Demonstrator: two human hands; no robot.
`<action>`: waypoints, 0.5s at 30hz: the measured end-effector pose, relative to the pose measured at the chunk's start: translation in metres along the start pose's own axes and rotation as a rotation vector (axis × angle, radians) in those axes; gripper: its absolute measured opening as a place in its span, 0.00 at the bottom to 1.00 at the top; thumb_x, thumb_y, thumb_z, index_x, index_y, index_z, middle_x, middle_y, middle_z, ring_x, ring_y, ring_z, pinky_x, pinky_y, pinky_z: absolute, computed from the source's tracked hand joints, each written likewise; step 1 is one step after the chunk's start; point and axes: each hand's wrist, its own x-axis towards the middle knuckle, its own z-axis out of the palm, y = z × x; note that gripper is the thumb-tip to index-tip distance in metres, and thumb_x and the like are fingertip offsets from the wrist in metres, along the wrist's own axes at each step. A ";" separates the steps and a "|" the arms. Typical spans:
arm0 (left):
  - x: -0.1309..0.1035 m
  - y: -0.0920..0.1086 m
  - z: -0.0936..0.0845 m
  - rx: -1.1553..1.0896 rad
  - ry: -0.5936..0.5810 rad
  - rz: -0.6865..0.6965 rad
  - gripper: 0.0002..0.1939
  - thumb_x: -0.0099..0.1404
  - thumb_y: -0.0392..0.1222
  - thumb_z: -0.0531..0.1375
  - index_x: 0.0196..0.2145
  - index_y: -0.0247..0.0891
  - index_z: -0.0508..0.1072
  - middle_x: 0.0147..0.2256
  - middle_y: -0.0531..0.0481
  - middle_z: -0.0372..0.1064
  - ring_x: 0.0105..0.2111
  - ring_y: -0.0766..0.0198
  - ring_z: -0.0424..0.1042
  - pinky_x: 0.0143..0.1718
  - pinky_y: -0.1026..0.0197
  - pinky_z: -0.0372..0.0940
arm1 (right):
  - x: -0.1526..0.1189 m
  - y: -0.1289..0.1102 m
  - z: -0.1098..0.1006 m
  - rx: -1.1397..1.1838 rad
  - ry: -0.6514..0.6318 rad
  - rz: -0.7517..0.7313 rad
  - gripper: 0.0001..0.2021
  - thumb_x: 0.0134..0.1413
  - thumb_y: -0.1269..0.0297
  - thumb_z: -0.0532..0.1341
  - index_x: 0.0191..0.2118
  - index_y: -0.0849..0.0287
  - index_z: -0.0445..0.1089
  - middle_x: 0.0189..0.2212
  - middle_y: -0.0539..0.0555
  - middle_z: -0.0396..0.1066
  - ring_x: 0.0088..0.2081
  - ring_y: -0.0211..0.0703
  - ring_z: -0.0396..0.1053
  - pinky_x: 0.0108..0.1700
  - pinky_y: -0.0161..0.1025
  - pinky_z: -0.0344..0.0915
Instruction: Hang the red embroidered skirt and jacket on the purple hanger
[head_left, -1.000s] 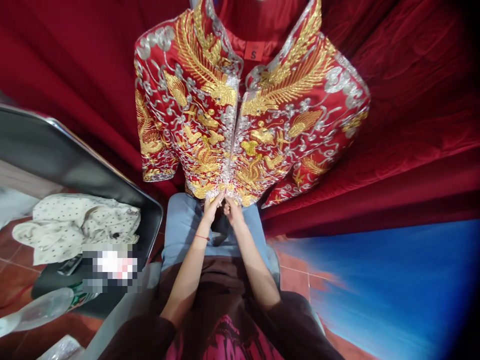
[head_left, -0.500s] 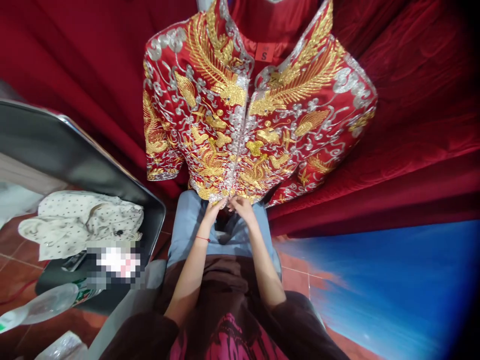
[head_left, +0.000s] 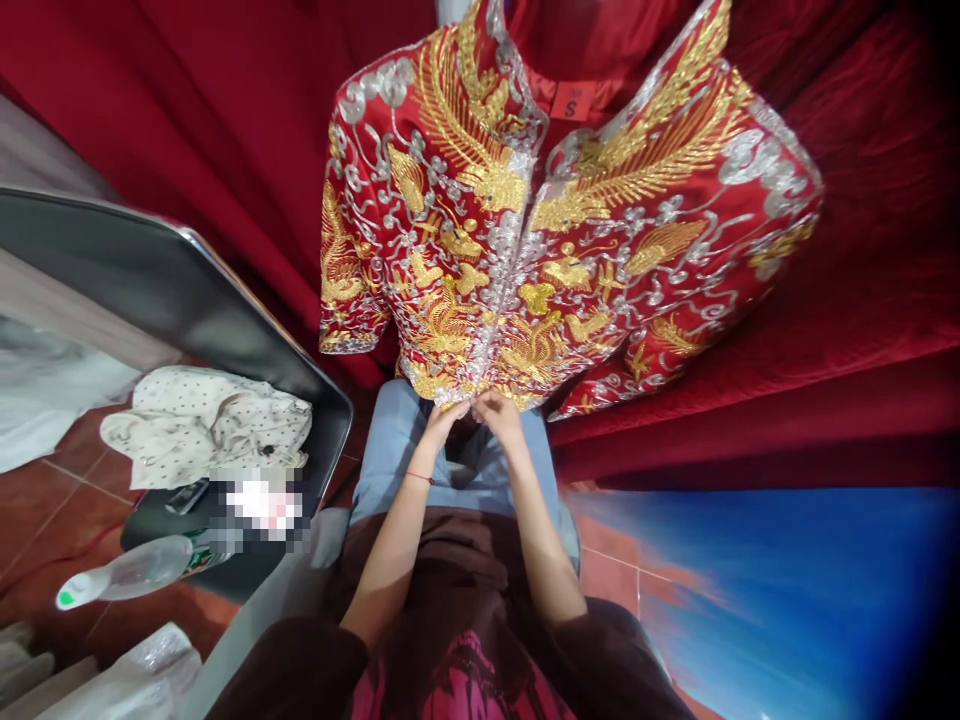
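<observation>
A red jacket (head_left: 517, 250) with gold and silver embroidery hangs upright in front of me, its stand collar open and a label marked S inside the neck. My left hand (head_left: 448, 418) grips the lower front hem on one side of the centre opening. Close beside it, my right hand (head_left: 498, 412) has its fingers bent and pinched at the same hem, where the two front edges meet. The fingertips nearly touch each other. Any small fastener between them is too small to make out.
To the left is a black chair (head_left: 247, 350) bearing a polka-dot cloth (head_left: 217, 420), a phone-like dark object (head_left: 187, 497) and a plastic bottle (head_left: 142, 572). Red drapes (head_left: 862, 360) hang behind the jacket. A blue surface (head_left: 810, 590) lies at the right. Clear plastic wrapping (head_left: 150, 670) sits lower left.
The view has shifted, so the jacket and chair appear farther right. Both hands stay at the jacket's hem, with little change in their hold.
</observation>
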 end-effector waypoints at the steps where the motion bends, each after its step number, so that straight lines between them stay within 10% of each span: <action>1: 0.000 -0.001 0.000 -0.002 0.006 0.006 0.17 0.50 0.38 0.72 0.39 0.34 0.81 0.41 0.45 0.80 0.44 0.58 0.78 0.60 0.49 0.64 | -0.001 0.000 0.000 0.009 0.012 -0.001 0.10 0.42 0.64 0.69 0.19 0.58 0.68 0.14 0.44 0.65 0.18 0.33 0.61 0.26 0.32 0.57; 15: -0.006 -0.011 0.024 0.028 0.083 0.085 0.15 0.51 0.43 0.71 0.36 0.34 0.79 0.39 0.46 0.79 0.45 0.56 0.77 0.55 0.54 0.66 | -0.004 -0.013 0.010 0.271 0.166 0.066 0.07 0.44 0.62 0.65 0.23 0.57 0.68 0.18 0.47 0.69 0.19 0.33 0.61 0.24 0.32 0.57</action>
